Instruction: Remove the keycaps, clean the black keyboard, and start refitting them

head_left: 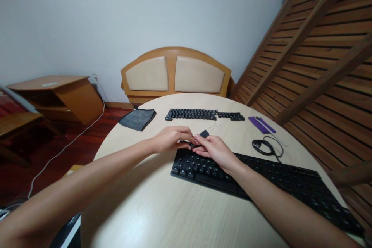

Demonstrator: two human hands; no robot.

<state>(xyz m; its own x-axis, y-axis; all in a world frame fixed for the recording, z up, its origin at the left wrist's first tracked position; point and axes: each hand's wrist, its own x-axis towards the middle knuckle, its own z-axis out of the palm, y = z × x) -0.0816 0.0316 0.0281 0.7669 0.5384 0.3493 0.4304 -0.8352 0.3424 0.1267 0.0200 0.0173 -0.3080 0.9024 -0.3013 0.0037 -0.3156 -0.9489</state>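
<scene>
Beyond the black keyboard [279, 174], on the same pale bench [151, 205], loose black keys [192, 114] stand in a tight block, with a smaller group of keys [231, 116] just to its right. A grey cloth [138, 120] lies well to the left of the keyboard, near the bench's edge. Past the keyboard's far side, toward the right, are two purple strips [258, 124] and a thin rod, with a coiled black cable [256, 145] nearer the keyboard. Farther off stands a padded headboard [171, 69]; a slatted wooden frame [328, 46] leans to the keyboard's right.

Over the keyboard's far left corner, the left hand [174, 138] and right hand [216, 151] meet, the grip of each clamped on a small dark piece [185, 142]. The right forearm crosses above the keyboard.

The keyboard's long axis slants, left end farther from the person, right end nearer; its front edge faces the person. The dark piece lies roughly sideways.

Fingers cover most of that piece, so its shape is unclear. A dark block [204, 134] with fine wires shows just beyond the right fingers; whether it is held cannot be told. The forearm hides part of the keyboard, and its keys are blurred.
</scene>
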